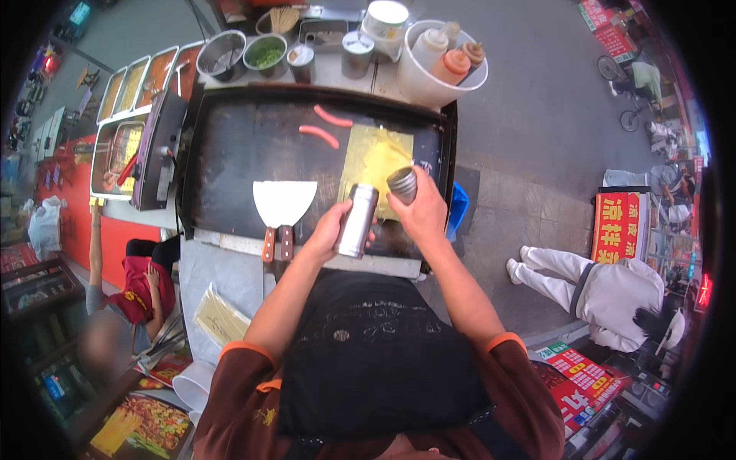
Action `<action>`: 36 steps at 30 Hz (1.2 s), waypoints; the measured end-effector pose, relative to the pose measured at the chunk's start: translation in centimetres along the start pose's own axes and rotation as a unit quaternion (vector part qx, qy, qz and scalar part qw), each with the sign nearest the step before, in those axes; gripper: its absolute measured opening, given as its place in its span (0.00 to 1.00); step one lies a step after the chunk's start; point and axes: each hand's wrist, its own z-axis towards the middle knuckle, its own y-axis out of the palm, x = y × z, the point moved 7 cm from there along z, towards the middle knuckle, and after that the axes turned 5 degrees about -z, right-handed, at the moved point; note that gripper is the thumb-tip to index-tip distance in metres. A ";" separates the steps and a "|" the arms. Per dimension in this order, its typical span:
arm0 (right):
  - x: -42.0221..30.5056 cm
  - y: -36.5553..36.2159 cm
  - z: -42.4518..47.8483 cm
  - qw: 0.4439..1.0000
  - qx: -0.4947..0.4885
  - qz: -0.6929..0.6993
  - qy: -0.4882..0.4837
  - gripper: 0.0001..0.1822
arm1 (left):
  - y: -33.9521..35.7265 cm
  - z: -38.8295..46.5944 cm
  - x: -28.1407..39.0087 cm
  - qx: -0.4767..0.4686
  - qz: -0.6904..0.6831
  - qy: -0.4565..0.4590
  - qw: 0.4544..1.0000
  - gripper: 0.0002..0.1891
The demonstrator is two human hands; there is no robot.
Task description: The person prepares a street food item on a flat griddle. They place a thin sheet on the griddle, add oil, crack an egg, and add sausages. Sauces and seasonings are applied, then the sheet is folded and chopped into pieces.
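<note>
My left hand (328, 230) grips a shiny metal canister (357, 221), tilted above the near edge of a black flat griddle (230, 144). In my right hand (426, 210) is a shorter, ridged metal cylinder (402, 183); whether it is a lid or a second shaker I cannot tell. Beneath both hands a thin square wrapper sheet (352, 155) lies on the griddle, with yellow egg (385, 152) spread over it. Two pink sausages (319, 136) rest just left of the sheet. Two wide scrapers (284, 201) with wooden handles lie together left of my left hand.
Behind the griddle stand a bowl of chopped greens (267, 54), metal containers (356, 57) and a white tub (422, 75) of squeeze bottles. Food trays (155, 72) and a fryer (158, 155) flank the left side. A person (138, 287) reaches toward the fryer.
</note>
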 end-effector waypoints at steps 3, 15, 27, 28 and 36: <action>1.9 2.9 0.9 0.992 -0.106 -0.043 0.054 0.37 | -3.2 2.4 -1.7 0.032 -0.049 -0.035 0.998 0.29; 0.6 0.2 -0.8 0.991 -0.073 0.081 0.073 0.40 | 0.1 1.2 -0.8 -0.015 -0.020 0.004 1.000 0.28; -1.4 -4.5 3.1 0.999 0.005 0.022 -0.027 0.39 | 0.3 3.4 -0.2 -0.019 -0.025 -0.009 0.999 0.28; -2.9 -4.7 5.0 0.998 0.019 0.018 -0.050 0.40 | 1.6 1.9 1.1 -0.019 -0.023 0.001 1.000 0.27; -10.5 1.0 21.5 0.963 0.015 -0.167 -0.212 0.38 | 1.1 2.8 2.3 -0.056 0.022 -0.003 0.998 0.19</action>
